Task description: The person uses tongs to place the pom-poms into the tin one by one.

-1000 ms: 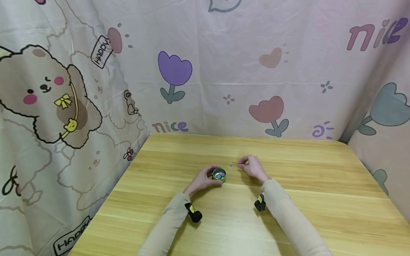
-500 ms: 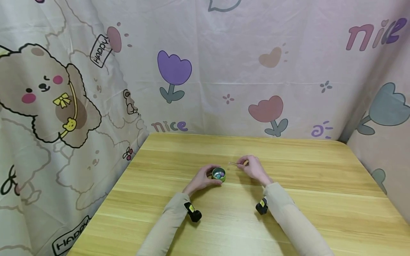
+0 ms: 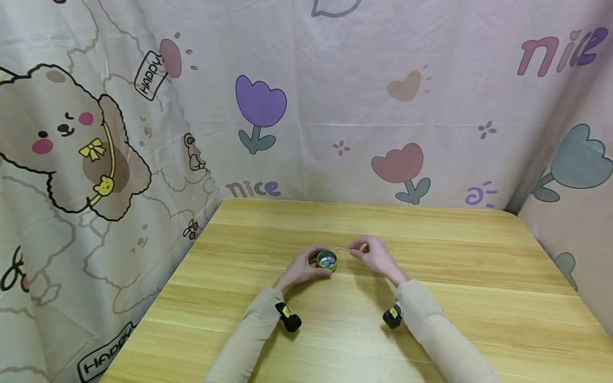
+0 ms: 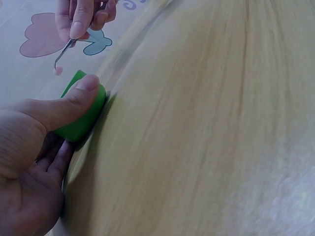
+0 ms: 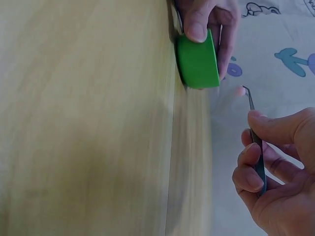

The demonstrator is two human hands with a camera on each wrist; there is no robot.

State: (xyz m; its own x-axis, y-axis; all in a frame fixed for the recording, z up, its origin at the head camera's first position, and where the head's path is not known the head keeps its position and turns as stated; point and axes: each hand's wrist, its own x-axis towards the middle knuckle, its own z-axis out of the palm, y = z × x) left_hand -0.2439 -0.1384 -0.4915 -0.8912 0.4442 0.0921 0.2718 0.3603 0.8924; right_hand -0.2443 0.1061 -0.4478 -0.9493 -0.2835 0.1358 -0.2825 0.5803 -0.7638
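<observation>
My left hand [image 3: 303, 267] curls its thumb and fingers round a small green round container [image 3: 330, 270], which stands upright on the table. Inside it lie several small blue and purple balls [image 3: 327, 263]. To the right, my right hand [image 3: 377, 255] holds slim bent-tip tweezers [image 5: 251, 101] between thumb and fingers, raised over the table. A small pale pink ball [image 5: 239, 91] sits at the tweezer tip, beside the container and apart from it. In the left wrist view, the container's green side [image 4: 81, 123] shows under my thumb, its contents hidden.
Both hands work over a light wooden table [image 3: 239, 330]. A printed curtain [image 3: 325, 69] hangs behind it and along the left and right sides. Small black cameras [image 3: 289, 322] are strapped to both wrists.
My right hand has moved slightly left, bringing the tweezer tip with the pink ball closer to the green container. My left hand and the container stay in place.
</observation>
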